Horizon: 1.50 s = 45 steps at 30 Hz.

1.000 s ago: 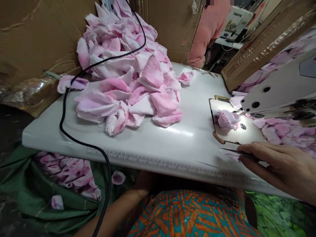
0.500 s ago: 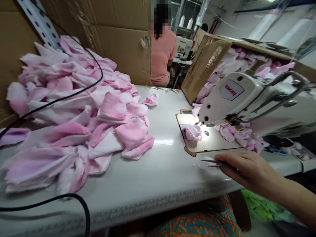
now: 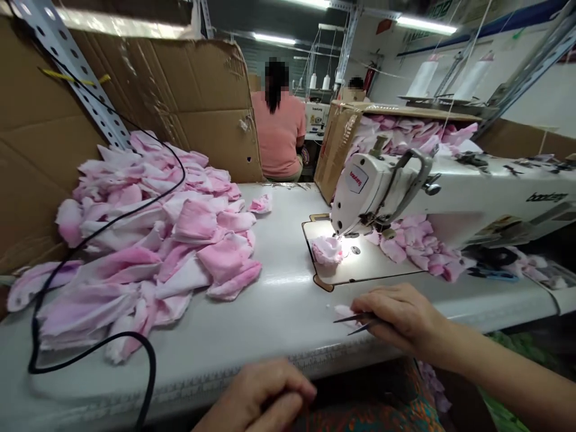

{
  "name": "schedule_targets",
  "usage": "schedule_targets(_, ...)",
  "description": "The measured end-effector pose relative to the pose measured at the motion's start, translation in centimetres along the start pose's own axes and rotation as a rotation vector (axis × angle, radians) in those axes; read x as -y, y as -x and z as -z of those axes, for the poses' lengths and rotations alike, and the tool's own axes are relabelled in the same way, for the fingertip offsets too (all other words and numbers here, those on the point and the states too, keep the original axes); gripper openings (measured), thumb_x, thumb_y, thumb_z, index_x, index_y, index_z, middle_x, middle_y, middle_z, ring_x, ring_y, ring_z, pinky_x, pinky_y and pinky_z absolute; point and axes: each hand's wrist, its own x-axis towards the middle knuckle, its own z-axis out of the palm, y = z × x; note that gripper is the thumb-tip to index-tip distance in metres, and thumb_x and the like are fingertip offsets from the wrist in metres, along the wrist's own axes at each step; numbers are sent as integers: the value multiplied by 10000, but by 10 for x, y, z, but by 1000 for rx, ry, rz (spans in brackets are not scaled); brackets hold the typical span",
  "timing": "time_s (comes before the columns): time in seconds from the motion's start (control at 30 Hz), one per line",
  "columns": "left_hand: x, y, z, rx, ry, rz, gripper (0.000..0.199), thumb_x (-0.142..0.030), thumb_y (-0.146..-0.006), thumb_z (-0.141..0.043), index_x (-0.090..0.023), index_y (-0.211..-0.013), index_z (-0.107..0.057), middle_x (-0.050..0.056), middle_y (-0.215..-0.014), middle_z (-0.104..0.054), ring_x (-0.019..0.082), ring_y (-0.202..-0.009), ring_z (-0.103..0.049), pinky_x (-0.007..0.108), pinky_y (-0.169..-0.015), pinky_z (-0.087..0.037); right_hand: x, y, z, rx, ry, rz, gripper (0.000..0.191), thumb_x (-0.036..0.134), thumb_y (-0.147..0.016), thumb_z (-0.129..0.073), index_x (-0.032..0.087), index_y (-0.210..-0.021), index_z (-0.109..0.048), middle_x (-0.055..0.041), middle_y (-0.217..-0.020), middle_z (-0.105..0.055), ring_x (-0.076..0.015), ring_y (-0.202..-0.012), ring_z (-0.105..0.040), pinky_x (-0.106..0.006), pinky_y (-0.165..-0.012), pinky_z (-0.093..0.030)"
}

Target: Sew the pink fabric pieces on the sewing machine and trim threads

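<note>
At far left, sheets of brown cardboard (image 3: 45,120) stand upright beside a perforated metal rack post (image 3: 76,78). In front of them, a large heap of pink-and-white fabric pieces (image 3: 180,240) lies on the white worktop (image 3: 279,306), with a black cable (image 3: 112,225) looping across it. At the near edge, the left hand (image 3: 256,399) rests with its fingers curled closed (whether it holds anything is hidden). Far off, a seated co-worker (image 3: 279,138) in a pink top faces away. Right of centre, a bunched pink fabric piece (image 3: 327,251) sits on the plate of a white sewing machine (image 3: 378,192), under the needle. Nearer, the right hand (image 3: 398,318) pinches a pointed metal tool (image 3: 355,320), its tips just beside a small pale fabric scrap (image 3: 344,311). More pink pieces (image 3: 405,132) fill a cardboard carton (image 3: 335,150) behind the machine.
</note>
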Motion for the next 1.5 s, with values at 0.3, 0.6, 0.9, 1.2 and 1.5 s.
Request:
schedule_targets(0.3,-36,-75,-52,55,593,122,437,-558,-828,-593,-129,-748,-569,17,-650,-554,80,-481,-534,149,-389,-288,6,12,13,-94,162,193,198,142,-976,-408,108,-1102,-556,-18,-691,-538,-158,-602,-424,-306,-553,-295)
schedule_targets(0.6,-49,-91,-50,-22,672,220,329,-429,-732,-733,-150,-744,-559,-40,-560,-501,58,-465,-513,127,-405,-289,-13,14,17,-152,231,321,192,120,-948,-462,69,-1089,-583,-46,-715,-587,-154,-605,-431,-306,-532,-297)
schedule_targets(0.9,-41,-105,-42,-67,815,208,287,-331,-700,-773,-120,-748,-585,-16,-573,-532,40,-429,-473,119,-351,-216,-30,9,4,-293,42,162,206,131,-937,-494,134,-1130,-569,-43,-787,-655,-140,-645,-556,-271,-574,-411)
schedule_targets(1.2,-45,-106,-41,-236,872,161,257,-304,-718,-775,-117,-788,-614,1,-643,-572,63,-514,-554,106,-368,-267,-21,39,12,-157,-87,-247,239,222,-976,-453,193,-1191,-554,-63,-939,-661,-171,-841,-606,-291,-718,-466)
schedule_targets(1.5,-44,-106,-46,-255,842,158,266,-325,-728,-775,-124,-801,-615,-4,-641,-577,65,-522,-559,110,-379,-286,-25,35,20,-199,160,-80,117,210,-954,-530,163,-1021,-613,-35,-812,-671,-158,-709,-577,-291,-634,-430)
